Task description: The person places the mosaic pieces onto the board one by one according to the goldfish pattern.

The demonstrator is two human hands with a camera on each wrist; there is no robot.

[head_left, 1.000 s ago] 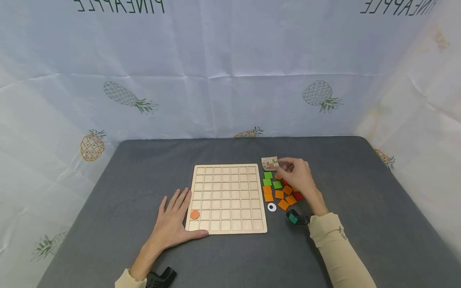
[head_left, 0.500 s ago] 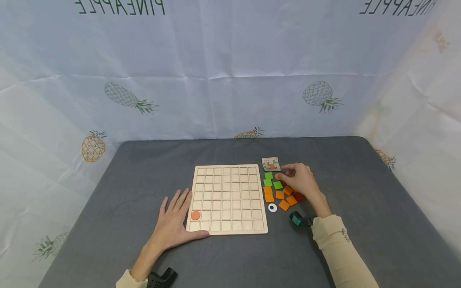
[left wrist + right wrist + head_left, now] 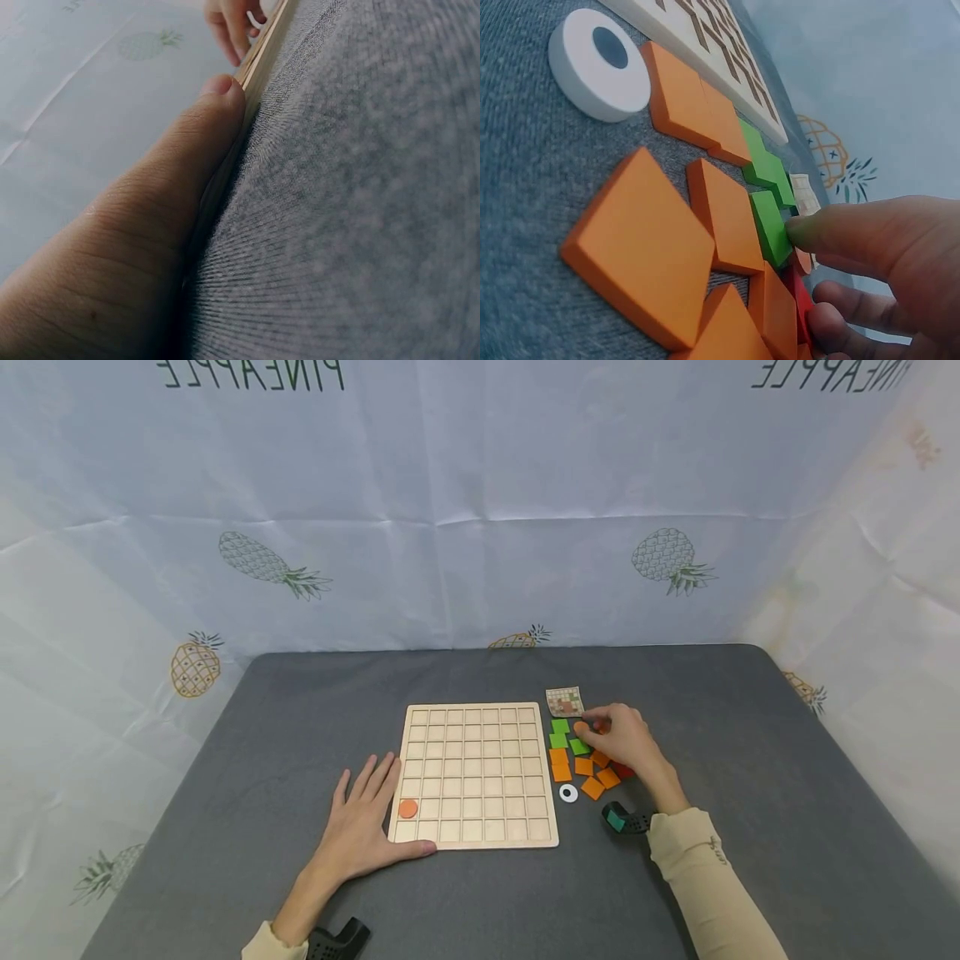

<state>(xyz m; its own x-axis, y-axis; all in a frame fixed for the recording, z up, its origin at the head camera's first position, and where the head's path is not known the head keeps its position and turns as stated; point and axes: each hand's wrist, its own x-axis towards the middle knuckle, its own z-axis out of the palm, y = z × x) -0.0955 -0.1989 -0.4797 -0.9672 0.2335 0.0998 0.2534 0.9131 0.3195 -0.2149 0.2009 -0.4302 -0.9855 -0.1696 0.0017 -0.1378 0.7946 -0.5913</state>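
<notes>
My left hand (image 3: pixel 358 833) lies spread at the near left corner of a wooden grid board (image 3: pixel 480 777). Its fingers touch the left edge, while the thumb (image 3: pixel 214 112) lies along the near edge. One orange disc (image 3: pixel 407 808) sits in a cell at the lower left of the board. To the right of the board, my right hand (image 3: pixel 626 735) has its thumb and index finger around a second orange disc (image 3: pixel 581 727); whether they pinch it is hidden. The right wrist view shows the thumb over that disc, beside a green tile (image 3: pixel 771 225).
Orange tiles (image 3: pixel 641 247), green tiles (image 3: pixel 558 741) and partly covered red tiles (image 3: pixel 622 770) lie near the right hand. A white disc with a dark centre (image 3: pixel 568 793) lies nearer me. Behind the tiles is a small pattern card (image 3: pixel 565 702). Grey cloth covers the table (image 3: pixel 480 910).
My right hand has moved from the pattern card down to the orange disc, and its thumb now lies by that disc. The left hand has stayed on the board.
</notes>
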